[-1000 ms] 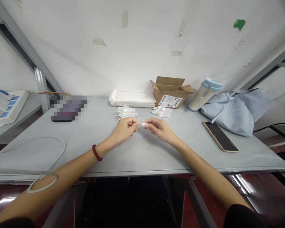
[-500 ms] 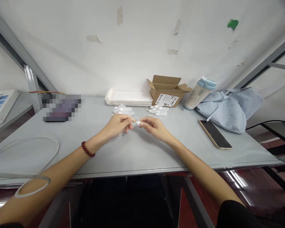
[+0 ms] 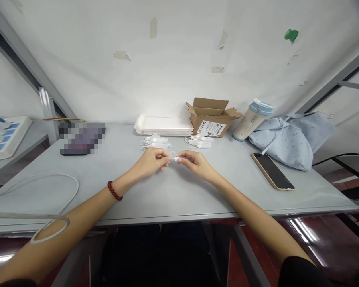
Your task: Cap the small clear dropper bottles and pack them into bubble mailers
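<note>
Left hand (image 3: 153, 162): fingers pinched together at one end of a small white looped piece (image 3: 175, 158).
Right hand (image 3: 196, 163): fingers clamped on the piece's other end.
White looped piece: between the two hands' fingertips, above the tabletop (image 3: 170, 195), its thin loop arching upward.
Small white items: a left cluster (image 3: 156, 140) and a right cluster (image 3: 202, 142), just beyond the fingers.
Open cardboard box (image 3: 211, 126): farther beyond the right fingers.
Phone (image 3: 272, 171): well right of the fingers, lying flat.
</note>
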{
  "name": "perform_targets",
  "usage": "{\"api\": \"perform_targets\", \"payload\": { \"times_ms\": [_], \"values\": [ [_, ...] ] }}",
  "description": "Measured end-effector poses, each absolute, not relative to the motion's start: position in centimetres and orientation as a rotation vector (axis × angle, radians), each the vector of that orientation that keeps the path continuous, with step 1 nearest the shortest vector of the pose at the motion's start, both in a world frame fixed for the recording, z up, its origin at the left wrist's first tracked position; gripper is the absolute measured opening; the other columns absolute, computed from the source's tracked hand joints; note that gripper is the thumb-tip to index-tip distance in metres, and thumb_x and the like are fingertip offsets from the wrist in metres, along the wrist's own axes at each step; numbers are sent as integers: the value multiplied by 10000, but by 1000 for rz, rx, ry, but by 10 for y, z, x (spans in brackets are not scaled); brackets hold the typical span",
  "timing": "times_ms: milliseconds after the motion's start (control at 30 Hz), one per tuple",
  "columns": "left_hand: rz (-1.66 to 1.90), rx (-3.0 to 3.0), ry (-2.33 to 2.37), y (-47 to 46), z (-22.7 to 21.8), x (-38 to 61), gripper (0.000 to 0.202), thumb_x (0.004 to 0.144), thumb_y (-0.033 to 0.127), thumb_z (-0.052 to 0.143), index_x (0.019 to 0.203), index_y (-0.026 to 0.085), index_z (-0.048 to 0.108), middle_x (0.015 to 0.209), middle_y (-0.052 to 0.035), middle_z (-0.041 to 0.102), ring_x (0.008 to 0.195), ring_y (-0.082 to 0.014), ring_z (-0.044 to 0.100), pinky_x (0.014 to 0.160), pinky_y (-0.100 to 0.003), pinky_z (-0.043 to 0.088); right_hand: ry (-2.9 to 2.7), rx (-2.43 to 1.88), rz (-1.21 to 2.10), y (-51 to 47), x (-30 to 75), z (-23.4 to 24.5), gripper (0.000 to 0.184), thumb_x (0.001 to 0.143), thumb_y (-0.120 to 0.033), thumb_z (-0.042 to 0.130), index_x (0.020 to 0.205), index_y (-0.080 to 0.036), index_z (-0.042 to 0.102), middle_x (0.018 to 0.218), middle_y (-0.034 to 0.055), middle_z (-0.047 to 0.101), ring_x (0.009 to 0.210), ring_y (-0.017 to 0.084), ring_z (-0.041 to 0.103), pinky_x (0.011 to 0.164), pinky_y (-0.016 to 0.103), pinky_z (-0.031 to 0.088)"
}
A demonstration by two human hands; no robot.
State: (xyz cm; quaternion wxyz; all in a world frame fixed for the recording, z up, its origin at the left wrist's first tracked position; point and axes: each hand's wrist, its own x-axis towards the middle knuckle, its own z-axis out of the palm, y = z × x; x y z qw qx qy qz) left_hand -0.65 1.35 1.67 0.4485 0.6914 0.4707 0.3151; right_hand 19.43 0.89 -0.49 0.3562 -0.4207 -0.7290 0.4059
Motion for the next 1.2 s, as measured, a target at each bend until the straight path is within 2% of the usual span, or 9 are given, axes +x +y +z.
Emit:
{"api": "perform_targets", "payload": {
  "times_ms": [167, 333, 467, 600, 733, 867, 1033, 1200],
  "values": [
    [770, 1694, 1146, 13, 12, -6, 205, 709, 352, 675, 687, 150, 646, 589, -14, 624, 473, -96, 509, 468, -215, 382, -1901, -1082, 1055, 10, 195, -10, 222, 865, -346, 565, 925, -156, 663, 864, 46, 694, 772, 151, 605, 715, 280, 449],
    [724, 1686, 1131, 15, 21, -10, 181, 721, 336, 662, 677, 161, 647, 587, -16, 622, 475, -103, 516, 446, -214, 373, -1880, -1059, 1084, 8, 193, -2, 261, 868, -397, 571, 924, -155, 653, 858, 47, 686, 727, 136, 588, 671, 272, 451],
    [737, 1663, 1119, 25, 33, -25, 183, 708, 326, 677, 633, 163, 643, 578, -20, 616, 485, -105, 517, 490, -230, 416, -1849, -1034, 1113, 12, 197, 2, 345, 861, -469, 573, 1003, -160, 626, 830, 41, 669, 644, 113, 554, 620, 264, 456],
    [863, 1587, 1209, 42, 37, -51, 195, 666, 342, 715, 623, 162, 654, 580, -21, 600, 501, -106, 503, 464, -221, 368, -1815, -1143, 870, 28, 215, -3, 355, 869, -478, 557, 1039, -170, 602, 882, 58, 673, 719, 139, 587, 665, 285, 479],
    [964, 1512, 1285, 53, 37, -65, 192, 643, 330, 735, 612, 157, 658, 597, -21, 597, 506, -93, 484, 455, -210, 352, -1894, -1269, 409, 47, 238, -11, 237, 880, -374, 532, 988, -178, 612, 937, 89, 670, 817, 194, 598, 720, 332, 476],
    [991, 1472, 1322, 54, 33, -64, 174, 648, 309, 734, 605, 158, 658, 586, -16, 589, 502, -88, 478, 446, -206, 340, -1951, -1347, 91, 62, 257, -18, 198, 859, -273, 519, 999, -175, 621, 1050, 142, 651, 997, 276, 570, 894, 428, 444],
    [991, 1465, 1394, 54, 26, -59, 166, 648, 294, 727, 591, 159, 649, 584, -24, 608, 496, -101, 498, 444, -224, 340, -1976, -1467, -18, 76, 275, -31, 304, 829, -223, 530, 1113, -151, 613, 1150, 169, 613, 1091, 323, 528, 969, 482, 406],
    [962, 1461, 1444, 57, 22, -58, 170, 654, 316, 730, 635, 158, 669, 583, -30, 623, 482, -114, 512, 436, -230, 338, -2016, -1521, -21, 84, 284, -41, 363, 823, -204, 541, 1179, -162, 597, 1201, 166, 589, 1157, 327, 510, 962, 484, 420]
  ]
}}
